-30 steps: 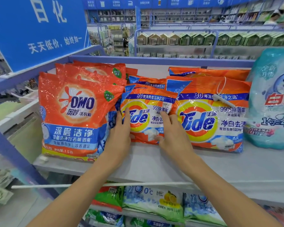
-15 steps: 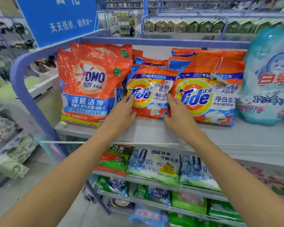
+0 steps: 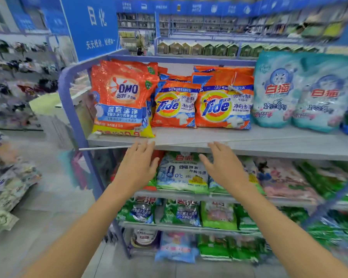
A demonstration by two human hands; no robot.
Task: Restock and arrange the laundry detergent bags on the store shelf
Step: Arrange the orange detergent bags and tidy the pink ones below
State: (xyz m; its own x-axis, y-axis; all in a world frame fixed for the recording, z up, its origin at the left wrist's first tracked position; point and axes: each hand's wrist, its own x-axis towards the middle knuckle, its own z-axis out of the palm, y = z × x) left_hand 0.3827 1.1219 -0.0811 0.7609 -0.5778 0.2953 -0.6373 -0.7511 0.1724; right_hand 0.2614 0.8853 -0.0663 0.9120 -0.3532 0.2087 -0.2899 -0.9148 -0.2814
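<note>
On the top shelf point(image 3: 249, 140) stand an orange OMO bag point(image 3: 121, 99), a small orange Tide bag point(image 3: 176, 105) and a larger Tide bag point(image 3: 224, 103), side by side with more orange bags behind them. Two pale blue-green cat-logo bags point(image 3: 301, 91) stand to their right. My left hand point(image 3: 138, 165) and my right hand point(image 3: 223, 165) hover in front of the shelf's front edge, below the Tide bags. Both have fingers spread and straight, and neither touches or holds a bag.
Lower shelves hold blue-white and green detergent bags point(image 3: 182, 173). A blue metal frame post point(image 3: 74, 117) bounds the shelf on the left, beside a blue hanging sign point(image 3: 92, 27). More goods are piled on the left point(image 3: 8, 183) across a floor aisle. Other store shelves stand behind.
Both hands have let go of the small Tide bag and pulled back below the shelf edge. The view has drawn back, showing more of the lower shelves.
</note>
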